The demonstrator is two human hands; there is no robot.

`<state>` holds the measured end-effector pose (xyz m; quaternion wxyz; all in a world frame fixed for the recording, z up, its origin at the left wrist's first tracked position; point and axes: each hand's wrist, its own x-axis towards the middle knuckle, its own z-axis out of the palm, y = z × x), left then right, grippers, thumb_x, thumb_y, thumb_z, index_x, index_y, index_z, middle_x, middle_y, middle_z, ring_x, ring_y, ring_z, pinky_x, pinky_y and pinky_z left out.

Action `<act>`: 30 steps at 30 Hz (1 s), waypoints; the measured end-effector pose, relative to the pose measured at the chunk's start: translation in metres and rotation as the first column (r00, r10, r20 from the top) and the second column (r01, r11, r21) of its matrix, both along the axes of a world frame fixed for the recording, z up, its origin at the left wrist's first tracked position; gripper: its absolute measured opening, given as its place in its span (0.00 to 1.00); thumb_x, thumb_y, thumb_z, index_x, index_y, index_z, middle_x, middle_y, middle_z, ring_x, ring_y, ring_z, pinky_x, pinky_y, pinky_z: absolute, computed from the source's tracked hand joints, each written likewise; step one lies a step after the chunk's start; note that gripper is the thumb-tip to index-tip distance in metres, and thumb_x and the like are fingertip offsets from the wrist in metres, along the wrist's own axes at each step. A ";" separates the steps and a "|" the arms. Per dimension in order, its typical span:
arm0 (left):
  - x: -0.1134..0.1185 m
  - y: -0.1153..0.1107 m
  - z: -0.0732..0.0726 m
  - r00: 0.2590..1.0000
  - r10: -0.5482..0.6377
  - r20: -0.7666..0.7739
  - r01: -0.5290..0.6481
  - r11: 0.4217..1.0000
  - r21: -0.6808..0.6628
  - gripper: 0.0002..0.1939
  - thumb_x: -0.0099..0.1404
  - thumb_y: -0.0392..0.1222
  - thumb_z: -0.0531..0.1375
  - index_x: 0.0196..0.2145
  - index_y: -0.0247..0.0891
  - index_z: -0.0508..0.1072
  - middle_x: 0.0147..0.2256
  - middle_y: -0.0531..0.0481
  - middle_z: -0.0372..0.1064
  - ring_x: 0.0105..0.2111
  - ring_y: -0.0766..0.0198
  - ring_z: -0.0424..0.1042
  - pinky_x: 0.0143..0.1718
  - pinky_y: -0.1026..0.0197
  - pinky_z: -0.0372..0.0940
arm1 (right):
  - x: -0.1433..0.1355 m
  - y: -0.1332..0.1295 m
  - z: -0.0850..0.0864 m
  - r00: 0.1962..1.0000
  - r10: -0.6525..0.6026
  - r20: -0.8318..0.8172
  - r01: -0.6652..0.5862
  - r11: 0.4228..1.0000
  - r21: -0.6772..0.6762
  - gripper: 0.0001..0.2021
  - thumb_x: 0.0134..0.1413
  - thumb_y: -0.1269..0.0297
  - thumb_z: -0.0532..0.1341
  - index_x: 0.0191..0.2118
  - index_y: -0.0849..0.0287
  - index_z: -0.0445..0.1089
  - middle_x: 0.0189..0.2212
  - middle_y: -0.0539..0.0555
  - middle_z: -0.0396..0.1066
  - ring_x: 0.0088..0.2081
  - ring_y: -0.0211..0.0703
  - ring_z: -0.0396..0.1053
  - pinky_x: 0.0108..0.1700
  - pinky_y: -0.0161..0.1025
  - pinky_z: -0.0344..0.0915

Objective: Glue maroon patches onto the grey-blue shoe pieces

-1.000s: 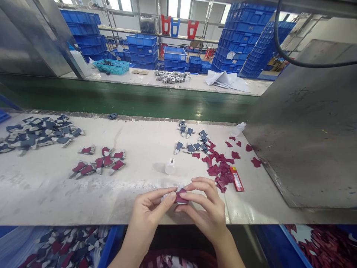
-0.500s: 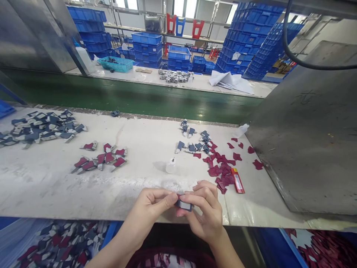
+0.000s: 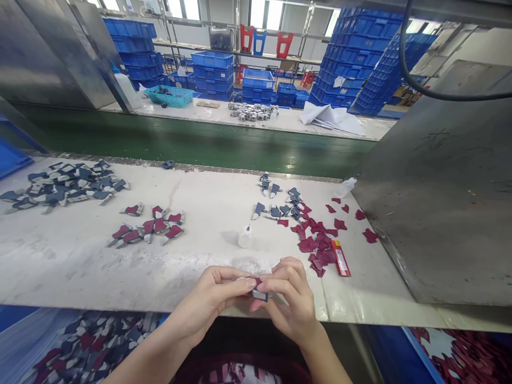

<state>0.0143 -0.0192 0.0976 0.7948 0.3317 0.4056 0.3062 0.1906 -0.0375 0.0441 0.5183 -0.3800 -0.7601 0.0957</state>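
My left hand (image 3: 210, 301) and my right hand (image 3: 294, 304) meet at the near edge of the white worktable (image 3: 80, 266). Together they pinch a small piece (image 3: 259, 292) with dark red, dark blue and white parts between thumbs and fingers; most of it is hidden by my fingertips. Just beyond my hands stands a small clear dropper bottle (image 3: 245, 236). To the right lies a pile of loose dark red cut-outs (image 3: 320, 242) with a red lighter (image 3: 341, 258) beside it. Several small blue pieces (image 3: 278, 205) lie behind that pile.
A group of red-and-grey pieces (image 3: 150, 226) and a heap of blue-grey pieces (image 3: 64, 184) lie on the left. A green conveyor belt (image 3: 200, 144) runs behind the table. A steel panel (image 3: 440, 186) walls the right side. Bins of pieces (image 3: 80, 346) sit below the table edge.
My hands have drawn slightly toward me and turned the piece, so its blue and white side now shows instead of mostly red. The view has tilted a little.
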 end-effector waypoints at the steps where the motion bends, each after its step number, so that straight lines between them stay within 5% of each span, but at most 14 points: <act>1: -0.001 -0.001 -0.003 0.999 0.034 0.008 -0.034 0.999 -0.034 0.07 0.58 0.41 0.68 0.27 0.34 0.81 0.25 0.48 0.74 0.28 0.63 0.72 0.39 0.60 0.69 | -0.001 0.000 -0.001 1.000 0.004 0.017 -0.005 1.000 0.018 0.13 0.52 0.76 0.66 0.42 0.53 0.69 0.32 0.51 0.74 0.36 0.44 0.65 0.40 0.45 0.65; 9: -0.016 -0.014 -0.032 0.980 0.195 -0.026 -0.197 0.978 -0.074 0.13 0.57 0.45 0.69 0.36 0.34 0.83 0.32 0.44 0.79 0.33 0.60 0.74 0.41 0.59 0.71 | -0.026 0.006 -0.017 0.999 0.020 -0.044 -0.014 0.991 0.135 0.13 0.55 0.75 0.65 0.45 0.54 0.72 0.35 0.51 0.76 0.38 0.43 0.68 0.43 0.44 0.66; 11: -0.030 -0.011 -0.041 0.952 0.250 -0.175 -0.250 0.968 0.022 0.17 0.55 0.49 0.69 0.38 0.35 0.82 0.35 0.43 0.80 0.39 0.53 0.76 0.46 0.55 0.70 | -0.019 0.014 -0.017 0.996 0.062 0.059 -0.067 0.994 0.089 0.19 0.55 0.67 0.68 0.52 0.53 0.69 0.41 0.53 0.76 0.43 0.47 0.68 0.47 0.45 0.68; 13: -0.052 -0.003 -0.052 0.831 0.355 -0.428 -0.289 0.933 0.213 0.20 0.52 0.54 0.70 0.39 0.38 0.82 0.35 0.44 0.80 0.44 0.45 0.76 0.49 0.50 0.69 | -0.001 0.028 -0.014 0.983 0.060 0.175 -0.063 0.998 0.008 0.33 0.52 0.56 0.70 0.61 0.56 0.61 0.48 0.57 0.74 0.49 0.51 0.66 0.51 0.49 0.68; 16: -0.093 0.017 -0.069 0.476 0.557 -0.680 -0.135 0.811 0.569 0.20 0.54 0.58 0.66 0.38 0.43 0.81 0.40 0.46 0.80 0.48 0.41 0.74 0.50 0.46 0.67 | 0.036 0.058 -0.009 0.922 -0.216 0.321 0.253 0.964 -0.077 0.37 0.56 0.54 0.66 0.67 0.56 0.53 0.52 0.61 0.70 0.54 0.57 0.62 0.54 0.57 0.67; 18: -0.118 0.033 -0.077 0.362 0.685 -0.632 0.083 0.652 0.754 0.19 0.58 0.59 0.62 0.39 0.45 0.80 0.45 0.45 0.77 0.51 0.41 0.71 0.52 0.45 0.65 | 0.055 0.082 -0.006 0.810 -0.320 0.492 0.406 0.911 -0.076 0.29 0.55 0.61 0.67 0.62 0.56 0.63 0.54 0.62 0.67 0.57 0.62 0.58 0.54 0.59 0.65; 21: -0.137 0.055 -0.081 0.256 0.806 -0.533 0.341 0.441 0.830 0.21 0.64 0.59 0.55 0.41 0.42 0.79 0.45 0.40 0.75 0.54 0.41 0.67 0.57 0.39 0.60 | 0.070 0.118 -0.007 0.680 -0.263 0.684 0.409 0.911 -0.057 0.22 0.53 0.64 0.69 0.54 0.53 0.71 0.60 0.59 0.62 0.62 0.67 0.52 0.55 0.60 0.64; 25: -0.126 0.062 -0.073 0.012 0.918 -0.396 0.338 0.369 0.866 0.26 0.67 0.56 0.53 0.50 0.33 0.74 0.49 0.32 0.70 0.53 0.39 0.66 0.57 0.35 0.57 | 0.071 0.153 -0.016 0.580 -0.171 0.797 0.317 0.948 -0.027 0.21 0.52 0.63 0.69 0.52 0.52 0.72 0.57 0.59 0.67 0.61 0.68 0.53 0.50 0.58 0.65; 27: -0.113 0.058 -0.068 -0.004 0.932 -0.362 0.289 0.348 0.892 0.23 0.67 0.53 0.55 0.50 0.33 0.74 0.48 0.33 0.70 0.52 0.40 0.67 0.57 0.37 0.58 | 0.072 0.161 -0.020 0.576 -0.151 0.803 0.270 0.963 -0.012 0.19 0.54 0.63 0.69 0.52 0.52 0.72 0.53 0.58 0.71 0.58 0.64 0.58 0.50 0.55 0.64; 30: -0.093 0.049 -0.063 0.067 0.949 -0.307 0.253 0.282 0.926 0.16 0.67 0.48 0.58 0.47 0.37 0.76 0.47 0.38 0.72 0.50 0.46 0.69 0.57 0.42 0.60 | 0.073 0.162 -0.021 0.572 -0.150 0.807 0.209 0.977 0.034 0.17 0.57 0.59 0.66 0.52 0.54 0.72 0.49 0.58 0.73 0.53 0.59 0.62 0.49 0.50 0.64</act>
